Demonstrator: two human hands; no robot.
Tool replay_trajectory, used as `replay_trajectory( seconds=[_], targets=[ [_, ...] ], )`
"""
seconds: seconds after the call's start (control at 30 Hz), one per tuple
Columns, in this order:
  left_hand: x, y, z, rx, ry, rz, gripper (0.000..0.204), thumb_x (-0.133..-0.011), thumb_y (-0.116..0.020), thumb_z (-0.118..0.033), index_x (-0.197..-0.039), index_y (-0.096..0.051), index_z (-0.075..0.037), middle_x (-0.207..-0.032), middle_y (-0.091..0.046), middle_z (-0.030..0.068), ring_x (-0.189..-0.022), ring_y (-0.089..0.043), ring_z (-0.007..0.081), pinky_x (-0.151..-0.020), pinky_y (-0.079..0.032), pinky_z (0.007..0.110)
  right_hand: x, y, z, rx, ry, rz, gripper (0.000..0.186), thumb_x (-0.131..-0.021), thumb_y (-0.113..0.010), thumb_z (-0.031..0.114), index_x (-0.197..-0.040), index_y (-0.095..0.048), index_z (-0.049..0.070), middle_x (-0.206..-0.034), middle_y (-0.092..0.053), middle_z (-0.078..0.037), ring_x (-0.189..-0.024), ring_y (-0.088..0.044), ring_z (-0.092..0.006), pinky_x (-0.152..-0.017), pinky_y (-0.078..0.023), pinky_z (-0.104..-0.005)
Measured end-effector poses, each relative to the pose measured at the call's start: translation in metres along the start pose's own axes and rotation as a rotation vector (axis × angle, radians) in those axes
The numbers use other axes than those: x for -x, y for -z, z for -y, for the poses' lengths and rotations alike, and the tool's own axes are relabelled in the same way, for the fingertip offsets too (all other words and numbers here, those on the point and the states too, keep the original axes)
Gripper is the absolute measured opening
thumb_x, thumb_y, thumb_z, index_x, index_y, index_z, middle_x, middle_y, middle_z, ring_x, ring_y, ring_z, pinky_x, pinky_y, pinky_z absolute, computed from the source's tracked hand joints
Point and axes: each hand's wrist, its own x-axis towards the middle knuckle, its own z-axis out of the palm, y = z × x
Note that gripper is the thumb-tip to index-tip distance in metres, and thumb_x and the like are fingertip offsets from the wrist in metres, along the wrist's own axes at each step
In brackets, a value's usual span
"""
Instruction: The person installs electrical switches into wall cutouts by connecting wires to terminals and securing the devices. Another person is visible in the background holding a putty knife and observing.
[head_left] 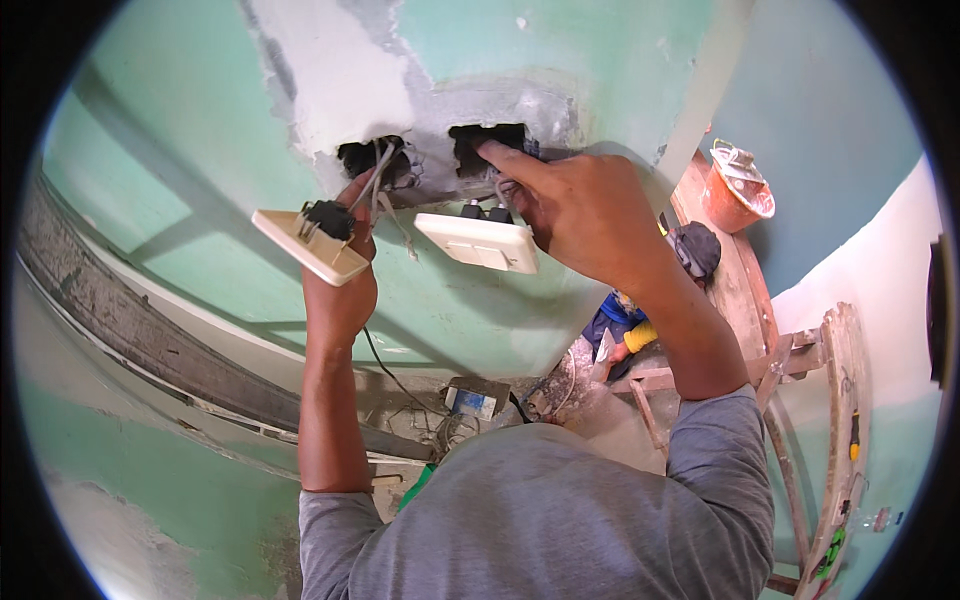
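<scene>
My left hand is raised to the left wall hole, its fingers closed around loose grey wires at the lower edge. A cream switch plate with a black module on its back hangs tilted in front of that hand and hides part of it. My right hand has its index finger inside the right wall hole; the fingertip is hidden. Its other fingers curl beside the wire of a second cream switch plate, which hangs face outward below the hole.
Grey and white filler patches surround the holes in the green wall. At right, an orange bucket stands on a wooden plank, with a screwdriver on a wooden frame. Below crouches another person in a dark cap. Cables lie on the floor.
</scene>
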Motion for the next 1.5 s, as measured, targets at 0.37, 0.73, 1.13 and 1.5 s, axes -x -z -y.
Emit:
replay_trajectory(
  seconds=[0.37,0.73,1.13,1.5],
  targets=[
    [-0.001,-0.016,0.025,-0.013,-0.188,-0.051,0.046,-0.11,-0.049,0.002,-0.154,-0.062,-0.005,-0.121,-0.067,0.009,-0.104,-0.059,0.0144,-0.093,-0.047,0.031,-0.001,-0.002,0.006,-0.101,-0.031,0.05,0.045,-0.096,-0.069,0.019,-0.14,-0.071,0.011,-0.072,-0.071,-0.02,-0.066,-0.071,-0.0403,-0.063,-0.054,-0.0529],
    [0.005,-0.003,0.006,0.107,0.048,-0.043,0.038,-0.106,-0.054,0.0,-0.139,-0.071,-0.003,-0.114,-0.078,0.0149,-0.092,-0.066,0.0162,-0.086,-0.055,0.032,-0.002,-0.004,0.011,-0.074,-0.014,-0.022,0.05,-0.095,-0.072,0.013,-0.144,-0.07,0.022,-0.073,-0.073,-0.014,-0.068,-0.071,-0.0386,-0.065,-0.055,-0.049],
    [0.014,0.002,0.024,0.281,0.056,0.013,0.044,-0.103,-0.05,0.004,-0.142,-0.069,-0.004,-0.118,-0.075,0.0105,-0.106,-0.065,0.015,-0.1,-0.05,0.034,0.003,-0.026,0.009,-0.073,-0.047,-0.317,0.051,-0.088,-0.075,-0.008,-0.136,-0.077,0.009,-0.097,-0.082,-0.013,-0.073,-0.068,-0.01,-0.072,-0.053,-0.0241],
    [0.012,0.0,0.028,0.294,-0.046,-0.048,0.033,-0.102,-0.059,-0.005,-0.13,-0.075,-0.009,-0.081,-0.072,0.0191,-0.06,-0.064,0.0272,-0.065,-0.053,0.038,-0.016,-0.013,0.011,0.071,-0.012,-0.345,0.04,-0.084,-0.076,0.0,-0.119,-0.084,0.018,-0.093,-0.082,-0.005,-0.072,-0.074,-0.0159,-0.066,-0.055,-0.0287]
  ],
)
